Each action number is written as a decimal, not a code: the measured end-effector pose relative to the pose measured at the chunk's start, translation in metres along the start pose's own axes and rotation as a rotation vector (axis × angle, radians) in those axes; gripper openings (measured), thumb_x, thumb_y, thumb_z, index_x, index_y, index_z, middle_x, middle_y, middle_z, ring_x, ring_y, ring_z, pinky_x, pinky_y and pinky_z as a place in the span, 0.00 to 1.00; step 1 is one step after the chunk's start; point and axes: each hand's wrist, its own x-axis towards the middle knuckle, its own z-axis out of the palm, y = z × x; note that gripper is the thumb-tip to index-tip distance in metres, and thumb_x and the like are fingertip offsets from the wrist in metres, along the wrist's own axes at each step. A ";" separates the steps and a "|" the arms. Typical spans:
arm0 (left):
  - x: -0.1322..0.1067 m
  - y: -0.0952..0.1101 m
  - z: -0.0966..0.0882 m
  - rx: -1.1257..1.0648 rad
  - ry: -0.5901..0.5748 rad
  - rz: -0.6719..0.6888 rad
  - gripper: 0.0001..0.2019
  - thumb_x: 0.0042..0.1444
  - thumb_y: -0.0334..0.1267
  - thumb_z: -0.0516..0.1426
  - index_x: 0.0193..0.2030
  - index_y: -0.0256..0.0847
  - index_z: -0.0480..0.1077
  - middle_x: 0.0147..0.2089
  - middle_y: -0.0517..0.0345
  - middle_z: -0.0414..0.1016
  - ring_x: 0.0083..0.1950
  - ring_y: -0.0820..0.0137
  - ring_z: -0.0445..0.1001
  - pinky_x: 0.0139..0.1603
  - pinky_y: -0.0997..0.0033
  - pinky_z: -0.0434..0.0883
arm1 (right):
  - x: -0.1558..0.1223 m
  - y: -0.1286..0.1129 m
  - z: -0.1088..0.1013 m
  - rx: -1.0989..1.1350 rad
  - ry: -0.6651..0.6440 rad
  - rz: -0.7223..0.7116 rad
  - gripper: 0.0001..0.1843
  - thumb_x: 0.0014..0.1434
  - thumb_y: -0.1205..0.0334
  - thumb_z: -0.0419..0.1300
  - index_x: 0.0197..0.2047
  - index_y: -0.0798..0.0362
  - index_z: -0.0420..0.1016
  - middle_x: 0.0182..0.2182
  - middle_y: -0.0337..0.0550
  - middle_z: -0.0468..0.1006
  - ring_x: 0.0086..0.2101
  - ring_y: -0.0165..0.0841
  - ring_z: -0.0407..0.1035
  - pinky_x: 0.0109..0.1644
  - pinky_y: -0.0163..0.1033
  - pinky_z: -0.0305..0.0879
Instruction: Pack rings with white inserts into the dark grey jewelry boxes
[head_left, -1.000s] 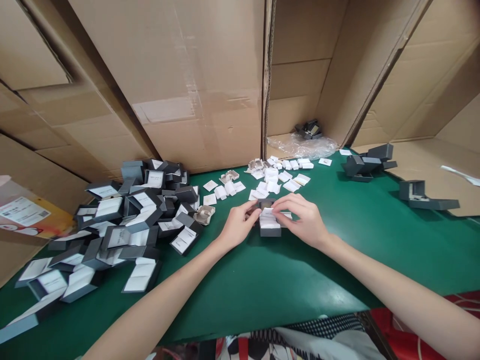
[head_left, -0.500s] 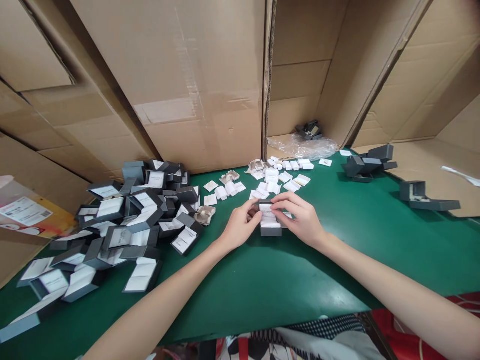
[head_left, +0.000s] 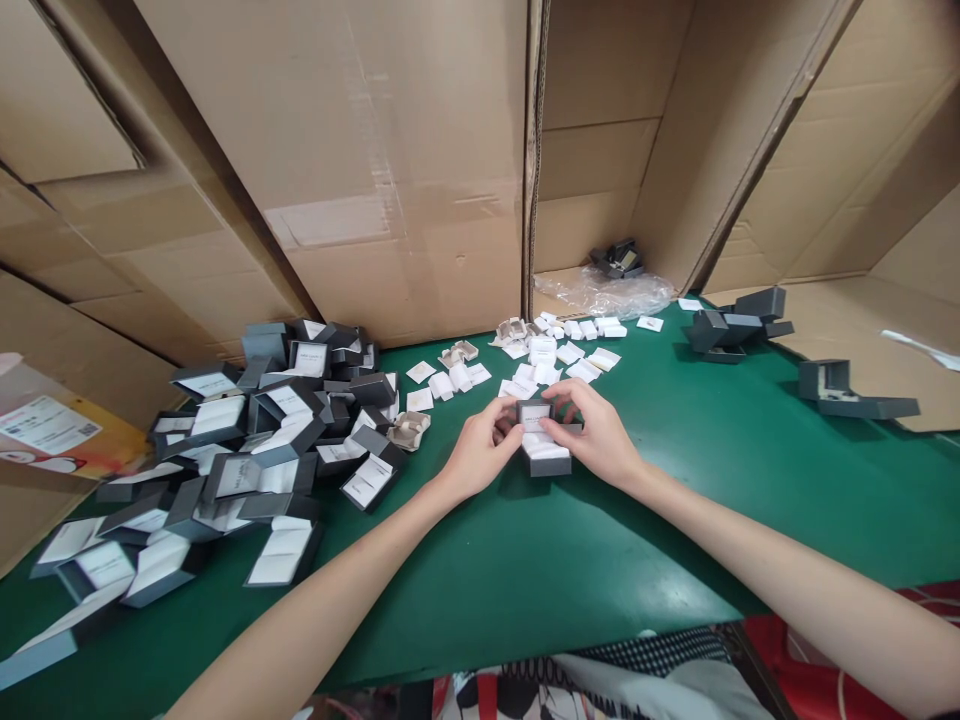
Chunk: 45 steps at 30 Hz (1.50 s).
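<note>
Between my two hands stands a small dark grey jewellery box, its lid raised and its inside lined in white. Faint lettering shows on the white lining of the lid. My left hand grips the lid's left edge, thumb toward the front and fingers behind. On the other side my right hand holds the box, its thumb against the white inside and its fingers curled at the lid's right edge. Just beyond the box lie loose white folded inserts.
A large heap of open grey boxes covers the left of the green table. Several dark boxes sit at the right, near cardboard. Tall cardboard walls line the back, with clear plastic in one opening.
My right thumb has moved in to the box's inside, and the right fingers have curled at the lid. The box has turned slightly, its front now further right.
</note>
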 end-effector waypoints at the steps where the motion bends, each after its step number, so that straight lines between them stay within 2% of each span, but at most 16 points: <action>1: 0.000 0.000 0.000 -0.002 0.000 0.003 0.13 0.60 0.39 0.51 0.50 0.38 0.63 0.36 0.57 0.70 0.35 0.72 0.68 0.34 0.76 0.66 | 0.000 0.000 0.000 0.012 -0.017 0.020 0.11 0.56 0.63 0.57 0.44 0.50 0.66 0.39 0.44 0.71 0.35 0.33 0.67 0.36 0.38 0.66; 7: -0.002 0.004 0.000 0.065 -0.010 0.012 0.12 0.60 0.41 0.51 0.48 0.40 0.64 0.33 0.60 0.67 0.32 0.72 0.65 0.31 0.75 0.62 | -0.001 -0.006 0.000 0.056 -0.046 0.065 0.11 0.57 0.61 0.55 0.44 0.51 0.67 0.34 0.41 0.74 0.33 0.32 0.68 0.35 0.36 0.65; 17: -0.002 0.004 0.001 0.184 0.003 0.036 0.08 0.61 0.39 0.50 0.41 0.39 0.66 0.29 0.63 0.63 0.29 0.73 0.62 0.30 0.75 0.58 | -0.003 -0.012 0.000 0.074 -0.039 0.068 0.05 0.54 0.64 0.57 0.37 0.52 0.66 0.28 0.38 0.70 0.28 0.30 0.65 0.32 0.34 0.63; 25: -0.003 0.007 0.003 0.192 0.012 0.080 0.04 0.60 0.36 0.50 0.36 0.39 0.62 0.26 0.64 0.60 0.28 0.74 0.60 0.29 0.75 0.57 | -0.005 -0.016 0.000 0.096 -0.047 0.037 0.04 0.55 0.65 0.56 0.34 0.52 0.63 0.29 0.38 0.69 0.28 0.29 0.64 0.32 0.35 0.62; 31: -0.006 0.010 0.002 0.240 0.016 0.090 0.05 0.60 0.36 0.51 0.41 0.41 0.64 0.29 0.63 0.64 0.28 0.73 0.62 0.29 0.75 0.58 | -0.006 -0.012 0.000 0.084 -0.041 -0.046 0.04 0.56 0.65 0.56 0.37 0.51 0.65 0.31 0.39 0.70 0.29 0.30 0.65 0.34 0.36 0.64; 34: -0.007 0.011 0.003 0.250 -0.020 0.094 0.10 0.59 0.38 0.52 0.48 0.43 0.64 0.37 0.60 0.69 0.31 0.72 0.65 0.30 0.75 0.61 | -0.005 -0.008 -0.001 0.065 -0.063 -0.113 0.06 0.57 0.65 0.56 0.40 0.50 0.65 0.32 0.40 0.71 0.31 0.31 0.66 0.36 0.37 0.65; 37: -0.007 0.012 0.003 0.257 -0.014 0.125 0.11 0.59 0.41 0.53 0.49 0.44 0.65 0.42 0.58 0.70 0.38 0.69 0.68 0.34 0.74 0.64 | -0.003 -0.004 -0.007 0.044 -0.111 -0.184 0.08 0.58 0.64 0.56 0.43 0.50 0.65 0.35 0.41 0.72 0.33 0.31 0.67 0.37 0.38 0.66; 40: -0.006 0.010 0.002 0.276 0.019 0.152 0.09 0.60 0.41 0.52 0.44 0.42 0.67 0.39 0.56 0.70 0.39 0.68 0.69 0.36 0.72 0.64 | 0.000 -0.002 -0.017 0.051 -0.146 -0.216 0.13 0.58 0.60 0.58 0.47 0.49 0.65 0.37 0.42 0.73 0.34 0.32 0.68 0.39 0.38 0.67; 42: -0.005 0.007 0.001 0.284 0.024 0.154 0.07 0.60 0.39 0.52 0.42 0.41 0.67 0.37 0.56 0.70 0.37 0.68 0.68 0.35 0.72 0.63 | 0.002 -0.002 -0.026 0.054 -0.116 -0.202 0.14 0.59 0.59 0.58 0.48 0.49 0.65 0.37 0.42 0.74 0.34 0.32 0.68 0.39 0.39 0.68; 45: -0.005 0.008 0.000 0.273 0.010 0.163 0.04 0.58 0.35 0.52 0.39 0.40 0.67 0.37 0.57 0.71 0.37 0.68 0.69 0.33 0.73 0.63 | 0.003 -0.002 -0.038 0.029 -0.028 -0.186 0.10 0.60 0.59 0.56 0.45 0.50 0.68 0.36 0.43 0.74 0.33 0.32 0.68 0.38 0.40 0.67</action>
